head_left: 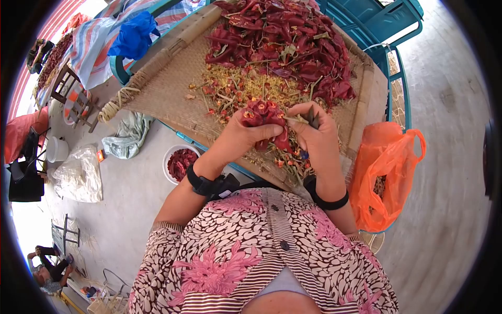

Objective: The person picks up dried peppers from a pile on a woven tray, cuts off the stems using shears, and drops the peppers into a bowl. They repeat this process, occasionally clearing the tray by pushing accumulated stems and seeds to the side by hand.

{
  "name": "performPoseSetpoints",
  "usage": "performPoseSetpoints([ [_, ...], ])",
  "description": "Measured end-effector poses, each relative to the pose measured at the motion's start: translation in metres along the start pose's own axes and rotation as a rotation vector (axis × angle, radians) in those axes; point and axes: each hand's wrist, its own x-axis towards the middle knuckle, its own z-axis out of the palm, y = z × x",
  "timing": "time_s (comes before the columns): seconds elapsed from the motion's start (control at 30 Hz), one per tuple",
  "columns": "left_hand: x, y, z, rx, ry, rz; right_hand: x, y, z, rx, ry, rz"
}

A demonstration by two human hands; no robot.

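Note:
My left hand (241, 137) is closed around a bunch of dried red peppers (265, 114), their cut or open ends facing up. My right hand (315, 131) is closed beside it, pinching a pale stem (297, 120) at the peppers' right edge; greyish-green bits show between its fingers. Both hands are above a woven mat (172, 89). Beyond them lies a large heap of dark red dried peppers (282, 39), with yellow seeds (238, 81) and scraps of stem spread on its near side.
An orange plastic bag (384, 178) hangs at the right of the mat. A white bowl (167, 170) of red pieces stands below left. A blue bag (134, 36) lies at the frame's corner. Chairs, sacks and a bucket (56, 149) are further left; another person (51, 272) sits lower left.

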Motion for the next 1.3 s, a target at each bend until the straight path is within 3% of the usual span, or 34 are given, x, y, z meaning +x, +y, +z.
performPoseSetpoints([
  [0.23,-0.004,-0.008,-0.001,-0.476,-0.186,-0.108,0.002,0.017,0.000,0.823,-0.177,0.361],
  [0.33,0.000,-0.023,-0.008,-0.590,-0.422,-0.046,0.007,0.025,-0.005,1.092,-0.305,0.522],
  [0.37,-0.001,-0.024,-0.009,-0.570,-0.339,-0.060,0.009,0.026,-0.007,1.184,-0.360,0.580],
  [0.57,-0.012,0.000,-0.012,-0.432,0.003,-0.015,0.012,0.014,-0.006,0.338,0.043,0.030],
  [0.63,-0.027,0.011,-0.035,-0.283,0.032,0.047,0.016,0.011,-0.017,0.044,0.177,0.030],
  [0.77,-0.089,0.033,-0.098,0.093,0.319,0.126,0.022,0.031,-0.060,-0.476,0.047,0.013],
  [0.87,-0.132,0.035,-0.153,0.319,0.535,-0.052,0.022,0.043,-0.069,-0.701,0.032,-0.006],
  [0.93,-0.154,-0.002,-0.205,0.374,0.583,-0.227,0.022,0.047,-0.063,-0.771,0.095,-0.019],
  [1.0,-0.171,-0.048,-0.238,0.315,0.671,-0.271,0.023,0.043,-0.056,-0.834,0.204,-0.068],
  [1.1,-0.192,-0.154,-0.301,0.233,0.784,-0.200,0.024,0.038,-0.048,-0.814,0.262,-0.130],
  [1.23,-0.198,-0.217,-0.322,0.259,0.879,-0.250,0.025,0.030,-0.042,-0.731,0.300,-0.220],
  [1.27,-0.203,-0.258,-0.355,0.331,0.943,-0.390,0.023,0.025,-0.039,-0.720,0.314,-0.217],
  [1.3,-0.204,-0.261,-0.354,0.337,1.013,-0.428,0.021,0.021,-0.037,-0.711,0.325,-0.212],
])
